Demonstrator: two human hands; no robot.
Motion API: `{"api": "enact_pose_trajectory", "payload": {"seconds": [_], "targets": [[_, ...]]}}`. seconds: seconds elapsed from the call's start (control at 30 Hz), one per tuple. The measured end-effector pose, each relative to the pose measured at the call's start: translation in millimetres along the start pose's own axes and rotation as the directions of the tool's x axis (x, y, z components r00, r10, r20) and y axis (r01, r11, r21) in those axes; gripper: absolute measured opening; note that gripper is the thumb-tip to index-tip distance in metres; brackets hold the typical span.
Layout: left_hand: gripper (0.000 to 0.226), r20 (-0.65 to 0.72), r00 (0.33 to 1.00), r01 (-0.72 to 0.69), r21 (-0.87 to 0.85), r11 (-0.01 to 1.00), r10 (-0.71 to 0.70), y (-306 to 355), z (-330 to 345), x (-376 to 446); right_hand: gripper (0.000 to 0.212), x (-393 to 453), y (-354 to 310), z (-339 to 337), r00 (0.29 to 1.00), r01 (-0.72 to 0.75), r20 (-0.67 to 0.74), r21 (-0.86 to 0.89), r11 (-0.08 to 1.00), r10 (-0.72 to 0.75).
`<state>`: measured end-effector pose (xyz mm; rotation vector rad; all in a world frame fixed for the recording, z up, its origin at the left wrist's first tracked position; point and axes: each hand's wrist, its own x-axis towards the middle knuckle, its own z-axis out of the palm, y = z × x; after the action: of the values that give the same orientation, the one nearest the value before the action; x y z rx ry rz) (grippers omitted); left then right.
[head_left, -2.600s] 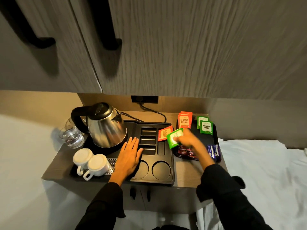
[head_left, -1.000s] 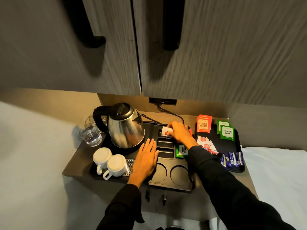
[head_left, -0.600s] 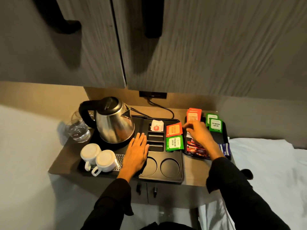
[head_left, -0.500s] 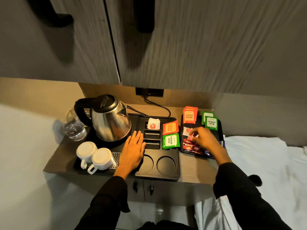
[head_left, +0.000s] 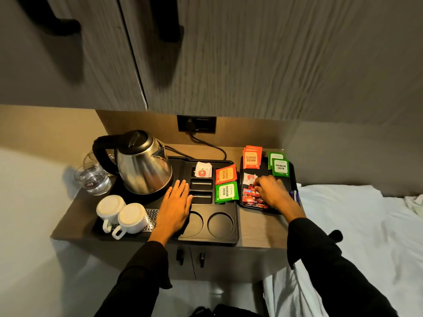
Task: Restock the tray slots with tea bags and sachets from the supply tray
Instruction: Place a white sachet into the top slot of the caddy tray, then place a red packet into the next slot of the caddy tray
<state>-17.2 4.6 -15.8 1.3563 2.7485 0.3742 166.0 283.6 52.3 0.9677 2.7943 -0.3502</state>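
The black slotted tray [head_left: 229, 240] holds a white apple-print sachet [head_left: 202, 170] in its top narrow slot. Two narrow slots [head_left: 201, 185] below it are empty. An orange Classic Assam tea bag [head_left: 226, 174] and a green Premium Green tea bag [head_left: 226, 192] lie in its right compartments. My left hand [head_left: 176, 208] rests flat on this tray, fingers apart. The supply tray [head_left: 265, 171] to the right carries orange tea bags [head_left: 251, 158], green tea bags [head_left: 279, 167], a white sachet [head_left: 248, 178], red sachets [head_left: 251, 198] and blue sachets [head_left: 295, 197]. My right hand [head_left: 273, 193] lies there, its bent fingertips on the red sachets.
A steel kettle [head_left: 143, 164] stands at the tray's back left, its cable running to a wall socket [head_left: 196, 124]. Glasses [head_left: 92, 179] stand left of it. Two upturned white cups [head_left: 123, 213] sit at the front left. Cupboard doors hang overhead. A white bed sheet [head_left: 357, 225] lies to the right.
My right hand put a green tea bag and then the white sachet into the slotted tray, then went back to the supply tray and onto the red sachets. My left hand stayed put.
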Motion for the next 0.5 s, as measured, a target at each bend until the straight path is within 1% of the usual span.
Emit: {"api": "enact_pose_trajectory", "payload": {"seconds": [0.1,0.17,0.2,0.37,0.5], "targets": [[0.057,-0.003,1.000,0.000,-0.010,1.000,0.000,0,-1,0,0.033,2,0,1,1.000,-0.016,0.009,0.028,0.999,0.016],[0.056,0.005,1.000,-0.009,-0.018,1.000,0.009,3,-1,1,0.037,0,2,1,0.999,-0.023,0.029,0.066,0.998,0.021],[0.056,-0.013,1.000,0.001,-0.017,1.000,-0.001,-1,-3,3,0.040,5,-3,1,0.999,-0.008,0.032,0.065,0.998,0.006],[0.056,-0.010,1.000,0.005,-0.020,1.000,-0.005,-4,-3,4,0.040,4,-6,9,0.999,0.030,0.046,-0.041,0.999,-0.028],[0.055,-0.027,0.999,0.019,-0.034,0.999,-0.019,-5,-4,3,0.032,10,-16,1,0.994,0.102,0.042,-0.092,0.990,-0.099]]}}
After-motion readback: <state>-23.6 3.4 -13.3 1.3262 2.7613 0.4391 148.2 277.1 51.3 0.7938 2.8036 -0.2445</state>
